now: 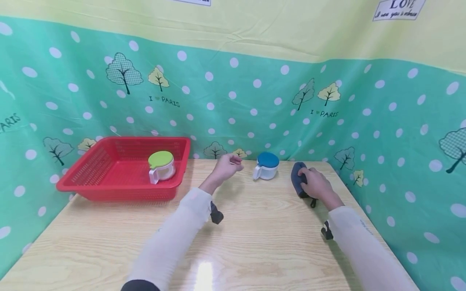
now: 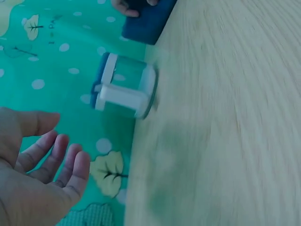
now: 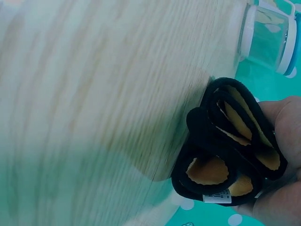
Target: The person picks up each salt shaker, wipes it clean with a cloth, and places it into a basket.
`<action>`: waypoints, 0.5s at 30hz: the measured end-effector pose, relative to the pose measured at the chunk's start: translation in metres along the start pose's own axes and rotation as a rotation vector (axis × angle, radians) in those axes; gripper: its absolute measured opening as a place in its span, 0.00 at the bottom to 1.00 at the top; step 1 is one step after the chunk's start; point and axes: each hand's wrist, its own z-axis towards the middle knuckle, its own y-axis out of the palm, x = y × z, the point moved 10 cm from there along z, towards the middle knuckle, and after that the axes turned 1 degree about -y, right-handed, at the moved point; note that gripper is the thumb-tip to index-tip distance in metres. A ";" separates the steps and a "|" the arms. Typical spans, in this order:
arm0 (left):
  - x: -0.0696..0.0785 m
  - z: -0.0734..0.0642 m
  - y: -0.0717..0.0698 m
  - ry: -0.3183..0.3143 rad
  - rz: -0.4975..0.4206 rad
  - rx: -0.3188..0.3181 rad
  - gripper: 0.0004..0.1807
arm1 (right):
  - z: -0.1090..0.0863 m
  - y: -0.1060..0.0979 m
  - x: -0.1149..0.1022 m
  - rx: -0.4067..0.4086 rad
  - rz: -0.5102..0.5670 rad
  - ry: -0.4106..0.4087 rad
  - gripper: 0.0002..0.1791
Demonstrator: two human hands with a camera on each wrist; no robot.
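My left hand (image 1: 226, 166) is held over the table between the red basket and the blue-lidded jar, with nothing in it. In the left wrist view its fingers (image 2: 77, 172) are relaxed and slightly bent, apart from the jar. The seasoning jar (image 1: 267, 171) is clear with a white handle and blue lid, upright near the table's back edge. Right of it, my right hand (image 1: 316, 184) grips a folded dark blue cloth item (image 1: 296, 178) from above. The right wrist view shows the cloth's rolled layers (image 3: 218, 157), with black edging, tan lining and a small white tag.
A red plastic basket (image 1: 123, 195) stands at the back left. Inside it, toward its right end, is a similar jar with a green lid (image 1: 160, 159). A green and yellow patterned curtain (image 1: 233, 89) hangs behind and at both sides of the wooden table (image 1: 255, 238).
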 end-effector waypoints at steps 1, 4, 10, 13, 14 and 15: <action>-0.002 0.002 0.005 -0.015 -0.023 -0.002 0.15 | 0.000 0.000 0.000 0.002 0.001 -0.001 0.22; -0.010 0.008 0.020 -0.052 -0.062 -0.017 0.15 | 0.000 -0.001 -0.001 0.004 0.000 -0.003 0.22; -0.028 0.019 0.048 -0.128 -0.231 -0.068 0.19 | 0.000 0.000 -0.001 -0.003 0.000 -0.007 0.22; -0.033 0.022 0.060 -0.141 -0.285 -0.088 0.19 | 0.001 0.000 -0.002 -0.004 -0.008 -0.010 0.22; -0.034 0.023 0.063 -0.140 -0.295 -0.090 0.18 | 0.001 0.000 -0.002 -0.002 -0.009 -0.010 0.22; -0.034 0.023 0.065 -0.137 -0.296 -0.090 0.17 | 0.001 -0.001 -0.002 0.001 -0.011 -0.011 0.22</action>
